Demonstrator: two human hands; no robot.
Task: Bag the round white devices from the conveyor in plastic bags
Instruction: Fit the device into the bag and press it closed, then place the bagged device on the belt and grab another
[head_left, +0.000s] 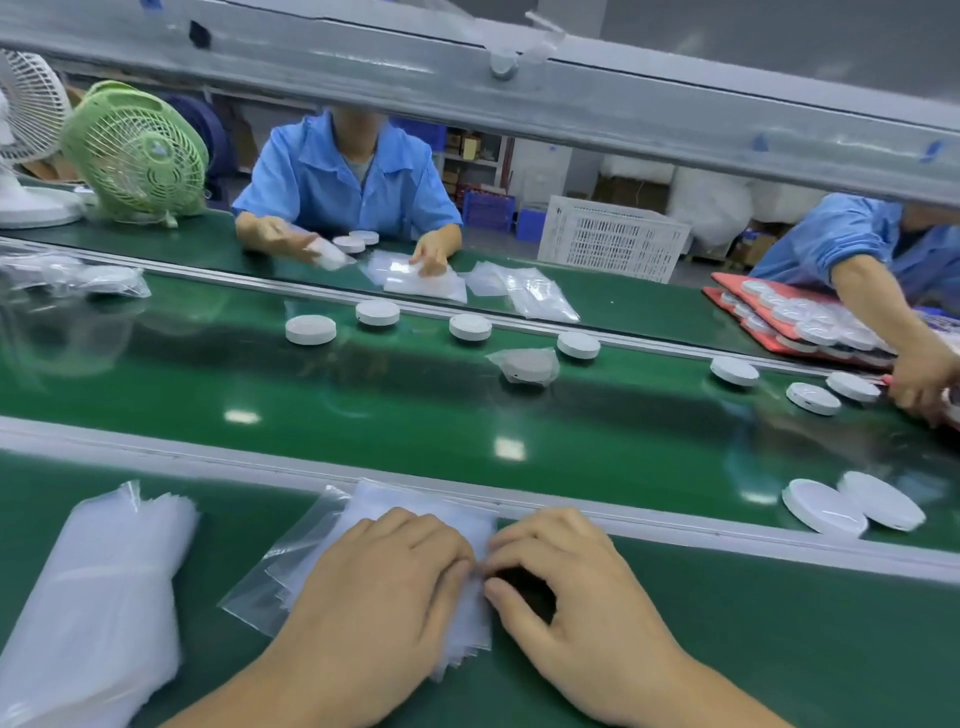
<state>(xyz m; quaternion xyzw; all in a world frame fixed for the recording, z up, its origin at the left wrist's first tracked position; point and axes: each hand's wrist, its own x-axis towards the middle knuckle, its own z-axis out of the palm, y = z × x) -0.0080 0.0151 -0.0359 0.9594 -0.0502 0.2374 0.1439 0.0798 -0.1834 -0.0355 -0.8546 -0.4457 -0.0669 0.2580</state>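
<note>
At the bottom centre the left hand (379, 587) is lying palm down on the bags (400, 496), fingers relaxed, pressing rather than grasping. The right hand (571, 587) is arching beside it, thumb and forefinger pinching the stack's right edge. The two hands are touching at their fingertips. The bags are resting on a green bench (779, 654), their far edge touching the grey rail (208, 457). A taller pile (104, 597) of bags is slumping at the lower left, well apart from the hands.

Beyond the rail the glossy green belt (415, 410) is crossing the whole frame. Two devices (826, 506) are sitting overlapped at its near edge, lower right, closest to the right hand. The belt's near half is lying open between them and the left side of the frame. More devices are standing apart in a loose row (470, 327) along the far edge, with a bagged one (524, 365) just beside the row at centre. More bagged goods (104, 280) are lying at the left.

Across a second rail, a worker (343, 182) in blue is handling bags at a far bench, top centre. Another sleeve (862, 239) is reaching over red trays (748, 306) at the right. A green fan (137, 153) and a white fan (26, 104) are standing upper left, and a white crate (613, 234) is sitting behind. A grey beam (467, 67) is slanting across the top.
</note>
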